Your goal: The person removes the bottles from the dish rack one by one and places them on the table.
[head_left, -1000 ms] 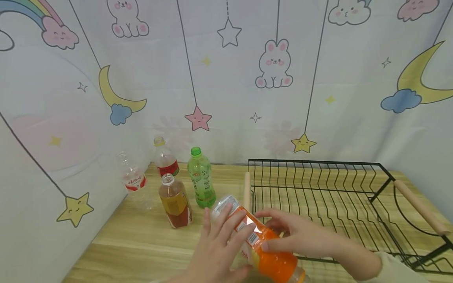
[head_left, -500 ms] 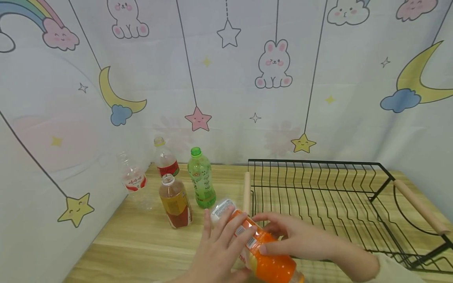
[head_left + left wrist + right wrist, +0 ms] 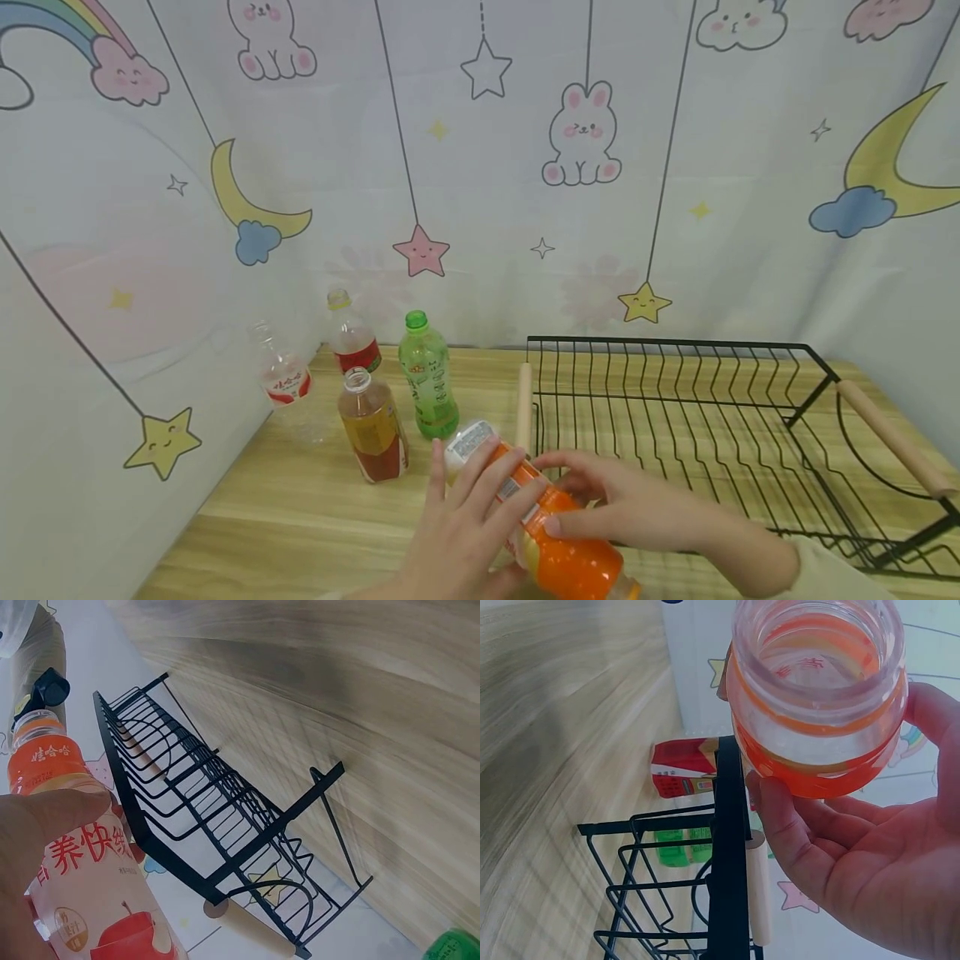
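Note:
Both hands hold a plastic drink bottle [image 3: 577,558] with an orange and white label. It lies tilted, its base toward the upper left and its neck toward the lower right. The left hand [image 3: 465,533] grips it nearer the base, fingers across the top. In the left wrist view its thumb lies across the label of the bottle [image 3: 112,900], below the orange shoulder; a red apple is printed there. The right hand [image 3: 622,504] holds the shoulder end, thumb on the orange part. The right wrist view looks into the uncapped bottle [image 3: 817,757].
A black wire dish rack [image 3: 675,400] with wooden handles stands right of the hands. On the left are a green bottle [image 3: 427,383], an amber-brown bottle [image 3: 372,429], a red-labelled bottle [image 3: 352,337] and a clear bottle [image 3: 285,383]. A printed curtain [image 3: 487,183] hangs behind the wooden table [image 3: 247,533].
The bottle has shifted slightly left and turned a little in the hands. Both hands keep their hold and have barely moved.

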Available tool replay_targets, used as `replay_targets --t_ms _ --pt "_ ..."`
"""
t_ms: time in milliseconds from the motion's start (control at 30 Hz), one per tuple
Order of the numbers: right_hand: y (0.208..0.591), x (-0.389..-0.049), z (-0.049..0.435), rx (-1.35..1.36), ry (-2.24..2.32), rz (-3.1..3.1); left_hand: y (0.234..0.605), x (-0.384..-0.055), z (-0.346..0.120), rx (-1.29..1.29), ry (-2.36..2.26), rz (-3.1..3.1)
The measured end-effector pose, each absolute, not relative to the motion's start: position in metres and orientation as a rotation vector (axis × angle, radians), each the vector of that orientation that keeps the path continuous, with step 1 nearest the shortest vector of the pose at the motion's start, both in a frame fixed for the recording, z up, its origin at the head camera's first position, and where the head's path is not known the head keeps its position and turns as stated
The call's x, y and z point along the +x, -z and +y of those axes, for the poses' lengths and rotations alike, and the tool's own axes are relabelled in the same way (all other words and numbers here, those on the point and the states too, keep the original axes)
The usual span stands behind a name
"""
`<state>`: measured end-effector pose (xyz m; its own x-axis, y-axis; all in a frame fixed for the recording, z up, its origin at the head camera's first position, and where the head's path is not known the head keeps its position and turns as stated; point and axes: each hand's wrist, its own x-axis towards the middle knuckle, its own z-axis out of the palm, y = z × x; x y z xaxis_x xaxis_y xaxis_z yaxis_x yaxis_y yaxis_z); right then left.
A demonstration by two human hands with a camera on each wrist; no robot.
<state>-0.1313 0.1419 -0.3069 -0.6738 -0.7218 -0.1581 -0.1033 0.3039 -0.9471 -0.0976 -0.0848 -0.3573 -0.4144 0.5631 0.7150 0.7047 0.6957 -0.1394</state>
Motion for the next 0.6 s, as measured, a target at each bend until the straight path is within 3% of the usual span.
replay_targets --t_ms 600 --pt "0.297 -0.13 0.159 -0.784 1.461 2.077 0.345 -0.107 -0.098 -0.897 0.416 -2.133"
